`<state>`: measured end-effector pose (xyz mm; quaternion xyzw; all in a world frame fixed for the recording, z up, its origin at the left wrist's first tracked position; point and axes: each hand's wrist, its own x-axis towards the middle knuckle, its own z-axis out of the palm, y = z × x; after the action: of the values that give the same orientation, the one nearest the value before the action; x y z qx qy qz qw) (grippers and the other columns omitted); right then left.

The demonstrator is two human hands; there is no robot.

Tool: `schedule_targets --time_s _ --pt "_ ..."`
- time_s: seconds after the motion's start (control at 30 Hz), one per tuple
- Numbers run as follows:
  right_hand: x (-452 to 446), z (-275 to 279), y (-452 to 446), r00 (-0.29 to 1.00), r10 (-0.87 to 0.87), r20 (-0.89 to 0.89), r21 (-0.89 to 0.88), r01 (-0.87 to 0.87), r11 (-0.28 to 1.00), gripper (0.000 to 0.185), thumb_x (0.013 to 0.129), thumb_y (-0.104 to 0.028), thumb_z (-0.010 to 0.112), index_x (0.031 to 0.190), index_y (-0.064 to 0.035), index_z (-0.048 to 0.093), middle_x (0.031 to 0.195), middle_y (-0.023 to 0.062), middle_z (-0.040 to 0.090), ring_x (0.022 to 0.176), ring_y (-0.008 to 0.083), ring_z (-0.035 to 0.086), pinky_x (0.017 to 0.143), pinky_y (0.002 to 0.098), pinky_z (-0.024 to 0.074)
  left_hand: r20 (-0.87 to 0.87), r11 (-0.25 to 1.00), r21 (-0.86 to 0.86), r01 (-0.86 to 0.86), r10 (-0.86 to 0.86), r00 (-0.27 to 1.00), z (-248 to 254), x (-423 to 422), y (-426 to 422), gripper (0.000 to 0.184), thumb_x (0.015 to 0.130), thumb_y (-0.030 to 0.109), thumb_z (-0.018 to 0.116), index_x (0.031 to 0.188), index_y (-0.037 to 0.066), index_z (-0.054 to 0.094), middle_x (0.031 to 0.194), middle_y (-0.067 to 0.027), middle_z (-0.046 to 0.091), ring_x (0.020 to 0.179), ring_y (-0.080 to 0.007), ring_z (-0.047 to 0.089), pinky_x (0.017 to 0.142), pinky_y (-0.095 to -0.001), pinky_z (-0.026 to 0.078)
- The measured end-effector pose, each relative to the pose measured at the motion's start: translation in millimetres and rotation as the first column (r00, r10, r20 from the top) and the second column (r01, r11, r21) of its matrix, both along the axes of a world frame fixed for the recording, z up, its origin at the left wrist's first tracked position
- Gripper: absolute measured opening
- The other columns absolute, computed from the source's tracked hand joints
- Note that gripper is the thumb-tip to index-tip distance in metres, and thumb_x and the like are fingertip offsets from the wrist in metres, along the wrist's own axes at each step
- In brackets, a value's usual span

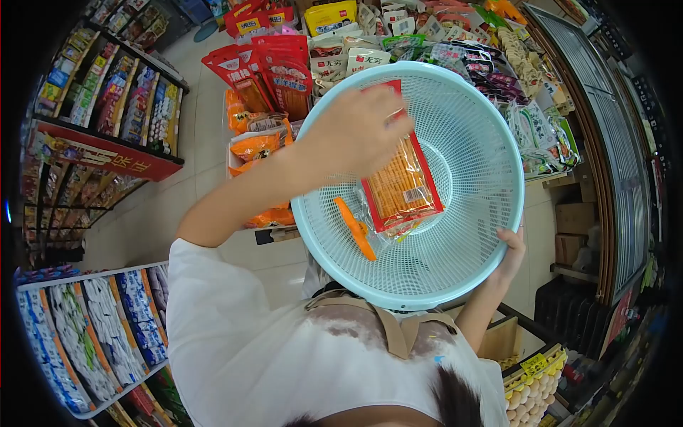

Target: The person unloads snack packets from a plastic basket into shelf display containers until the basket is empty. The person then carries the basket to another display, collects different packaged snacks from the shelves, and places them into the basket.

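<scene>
A light-blue plastic basket [484, 149] with perforated walls is held in front of my chest. My right hand [511, 252] grips its rim at the lower right, with the thumb on the inside and the other fingers mostly hidden behind the wall. Over the basket, my left hand [359, 132] is closed on the top of a red-edged snack packet [403, 188], slightly blurred. Tan strips show through its clear window, and a barcode sits near the bottom. Below and left of that packet lies a clear package with an orange strip [354, 228], inside the basket and partly covered.
Ahead stands a display heaped with bagged snacks, including red packets [288, 75], orange packets [256, 146] and a yellow bag [331, 18]. Shelves [107, 85] stand at the left, with a rack of hanging sachets [92, 334] below. Eggs [530, 395] are stacked at lower right.
</scene>
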<state>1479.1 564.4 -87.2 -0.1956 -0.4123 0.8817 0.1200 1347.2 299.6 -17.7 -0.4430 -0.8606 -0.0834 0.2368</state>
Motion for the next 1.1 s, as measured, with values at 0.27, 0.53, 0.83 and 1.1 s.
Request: schedule_targets --time_s 0.27,0.53,0.83,1.1 --pt "2.9 -0.9 -1.9 0.999 -0.032 0.017 0.032 0.031 0.999 0.069 0.055 0.000 0.050 0.123 0.0027 0.037 0.110 0.0234 0.048 0.097 0.0327 0.052 0.083 0.0393 0.0481 0.500 0.874 -0.392 0.288 -0.060 0.864 -37.7 24.4 8.8 0.077 0.070 0.038 0.065 0.131 0.004 0.032 0.125 -0.0246 0.038 0.102 -0.0339 0.047 0.081 -0.0407 0.042" --pt "4.1 1.5 -5.0 1.000 -0.022 -0.019 0.024 0.022 0.999 0.069 0.055 0.003 0.051 0.122 0.0027 0.037 0.111 0.0190 0.048 0.100 0.0294 0.050 0.086 0.0367 0.0431 0.404 0.906 -0.329 0.266 -0.119 0.907 -53.0 16.2 52.2 0.069 0.078 0.050 0.049 0.127 0.004 0.038 0.122 -0.0236 0.042 0.102 -0.0320 0.047 0.080 -0.0403 0.040" --pt "6.2 4.0 -6.0 1.000 0.004 -0.013 -0.023 -0.004 1.000 0.068 0.055 0.004 0.050 0.122 0.0025 0.037 0.111 0.0187 0.048 0.101 0.0297 0.049 0.086 0.0370 0.0429 0.422 0.869 -0.436 0.233 -0.031 0.906 -38.1 11.5 74.8 0.067 0.078 0.051 0.050 0.123 0.002 0.043 0.117 -0.0202 0.046 0.106 -0.0307 0.045 0.084 -0.0396 0.037" --pt "6.6 0.2 -5.7 0.997 -0.050 0.064 0.015 0.050 0.999 0.070 0.055 0.004 0.049 0.124 0.0020 0.036 0.113 0.0198 0.048 0.102 0.0303 0.049 0.086 0.0377 0.0433 0.280 0.878 0.413 -0.240 0.128 0.952 38.2 -27.7 -53.5 0.028 0.081 0.017 0.055 0.108 0.009 0.057 0.103 -0.0102 0.060 0.089 -0.0189 0.060 0.078 -0.0305 0.046"
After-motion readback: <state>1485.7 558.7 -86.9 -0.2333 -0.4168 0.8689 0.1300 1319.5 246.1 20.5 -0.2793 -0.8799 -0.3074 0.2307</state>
